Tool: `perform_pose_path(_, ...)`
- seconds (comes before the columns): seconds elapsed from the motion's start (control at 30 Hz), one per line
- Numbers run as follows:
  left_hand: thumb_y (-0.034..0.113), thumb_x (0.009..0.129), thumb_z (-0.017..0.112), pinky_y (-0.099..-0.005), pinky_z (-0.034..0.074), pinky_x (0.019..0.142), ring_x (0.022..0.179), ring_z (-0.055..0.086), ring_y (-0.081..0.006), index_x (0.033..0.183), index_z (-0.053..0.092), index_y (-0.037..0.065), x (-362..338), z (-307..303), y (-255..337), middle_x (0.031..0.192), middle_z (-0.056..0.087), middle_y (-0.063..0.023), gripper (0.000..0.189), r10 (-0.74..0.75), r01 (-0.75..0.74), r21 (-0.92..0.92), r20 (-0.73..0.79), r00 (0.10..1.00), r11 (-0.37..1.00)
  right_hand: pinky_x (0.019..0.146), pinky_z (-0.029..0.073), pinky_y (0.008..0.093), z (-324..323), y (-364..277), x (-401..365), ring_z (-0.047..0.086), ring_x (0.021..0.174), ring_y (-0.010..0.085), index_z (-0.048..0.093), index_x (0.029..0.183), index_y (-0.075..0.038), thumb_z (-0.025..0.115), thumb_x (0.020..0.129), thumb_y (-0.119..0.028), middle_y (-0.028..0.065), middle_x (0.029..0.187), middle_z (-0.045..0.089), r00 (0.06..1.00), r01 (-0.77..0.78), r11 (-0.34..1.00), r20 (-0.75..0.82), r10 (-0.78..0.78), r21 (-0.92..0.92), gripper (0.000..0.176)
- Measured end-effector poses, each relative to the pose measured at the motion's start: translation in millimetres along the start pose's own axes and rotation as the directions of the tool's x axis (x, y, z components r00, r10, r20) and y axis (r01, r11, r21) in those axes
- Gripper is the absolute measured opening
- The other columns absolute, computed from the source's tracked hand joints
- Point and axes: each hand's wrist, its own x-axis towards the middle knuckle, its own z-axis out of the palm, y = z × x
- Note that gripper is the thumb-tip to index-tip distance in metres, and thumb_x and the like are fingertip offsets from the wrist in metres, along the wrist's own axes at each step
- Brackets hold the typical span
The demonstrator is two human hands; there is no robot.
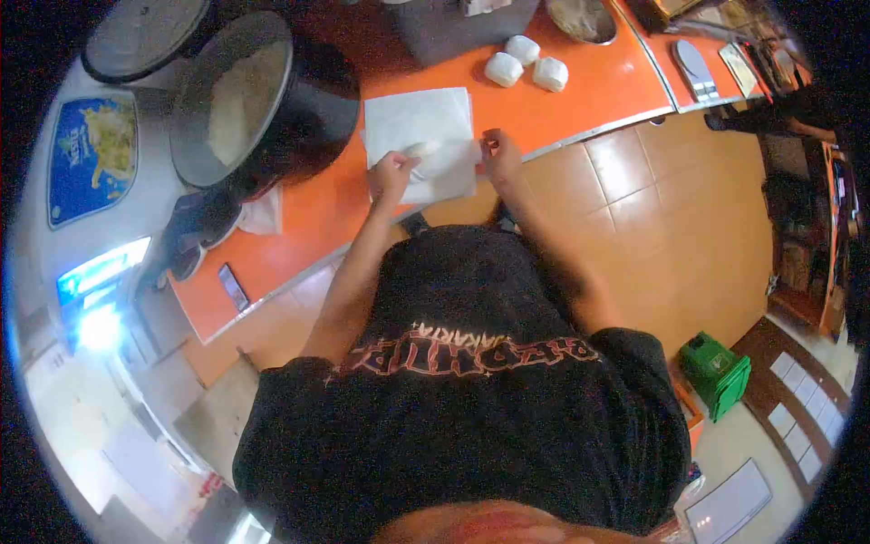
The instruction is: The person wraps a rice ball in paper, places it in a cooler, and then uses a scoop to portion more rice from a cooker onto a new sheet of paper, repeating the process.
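Note:
A stack of white wrapping sheets [419, 109] lies on the orange counter in front of me. On it, near the middle, rests a small whitish lump [420, 150]. My left hand [390, 175] is over the left part of the sheets, with thumb and fingers pinched together right at the lump. At the right edge of the stack is my right hand [501, 156], its fingers curled closed; I cannot tell what is in them. Beyond the sheets sit three white wrapped bundles [503, 70] in a close group.
A large dark pot [317, 109] with pale food inside stands left of the sheets. A metal bowl [583, 20] and a grey container [462, 34] are at the back. A phone [233, 287] lies near the counter's left end. A kitchen scale [695, 68] stands at right.

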Motion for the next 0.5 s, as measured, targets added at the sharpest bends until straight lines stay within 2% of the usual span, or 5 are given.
perform_pose_path(0.07, 0.046, 0.08, 0.079, -0.0428, 0.054, 0.069, 0.076, 0.07, -0.0326, 0.089, 0.071, 0.011, 5.7, 10.1, -16.3, 0.081, 0.073, -0.0122, 0.038, 0.009, -0.012, -0.056, -0.04, 0.999, 0.998, 0.084, 0.056, 0.0409, -6.7, -44.4, -21.9, 0.069, 0.097, 0.0283, 0.063, 0.119, -0.001, 0.068, 0.09, -0.013, 0.0165, 0.104, 0.069, 0.942, 0.297, 0.924, -0.087, -0.325, -0.241, 0.032)
perform_pose_path(0.17, 0.046, 0.08, 0.079, -0.0416, 0.054, 0.069, 0.076, 0.071, -0.0305, 0.09, 0.071, 0.01, 4.4, 26.3, -40.0, 0.081, 0.073, -0.0112, 0.038, 0.004, -0.014, -0.115, -0.09, 0.996, 0.993, 0.107, 0.045, 0.0476, 11.7, -56.3, -40.3, 0.054, 0.127, 0.0351, 0.053, 0.135, -0.003, 0.067, 0.089, -0.021, 0.0205, 0.132, 0.059, 0.725, 0.639, 0.732, 0.504, -0.47, -0.235, 0.051)
perform_pose_path(0.27, 0.046, 0.081, 0.079, -0.0408, 0.055, 0.069, 0.076, 0.072, -0.0284, 0.092, 0.071, 0.01, -1.3, 28.0, -40.8, 0.082, 0.074, -0.0102, 0.039, 0.001, -0.016, -0.142, -0.105, 0.994, 0.99, 0.118, 0.032, 0.048, 27.1, -71.4, -48.3, 0.038, 0.143, 0.0337, 0.044, 0.144, 0.0, 0.066, 0.089, -0.03, 0.0198, 0.153, 0.041, 0.594, 0.781, 0.548, 0.629, -0.502, -0.3, 0.067)
perform_pose_path(0.37, 0.045, 0.08, 0.08, -0.0406, 0.055, 0.069, 0.077, 0.072, -0.0272, 0.097, 0.07, 0.01, 8.2, 41.1, -54.9, 0.082, 0.074, -0.0094, 0.041, 0.013, -0.028, -0.271, -0.06, 0.998, 0.962, 0.122, 0.022, 0.0467, 29.1, -77.5, -38.1, 0.024, 0.151, 0.0308, 0.033, 0.151, 0.003, 0.065, 0.088, -0.034, 0.0188, 0.162, 0.026, 0.562, 0.784, 0.515, 0.747, -0.354, -0.346, 0.079)
perform_pose_path(0.5, 0.042, 0.079, 0.082, -0.0408, 0.055, 0.071, 0.081, 0.072, -0.0278, 0.111, 0.063, 0.01, -0.8, 25.3, -86.7, 0.084, 0.074, -0.0097, 0.049, 0.104, -0.122, -0.346, -0.071, 0.992, 0.93, 0.123, 0.021, 0.0477, 34.7, -72.8, -33.7, 0.023, 0.152, 0.0294, 0.032, 0.153, 0.001, 0.062, 0.088, -0.042, 0.0157, 0.163, 0.026, 0.599, 0.775, 0.462, 0.735, -0.318, -0.431, 0.083)
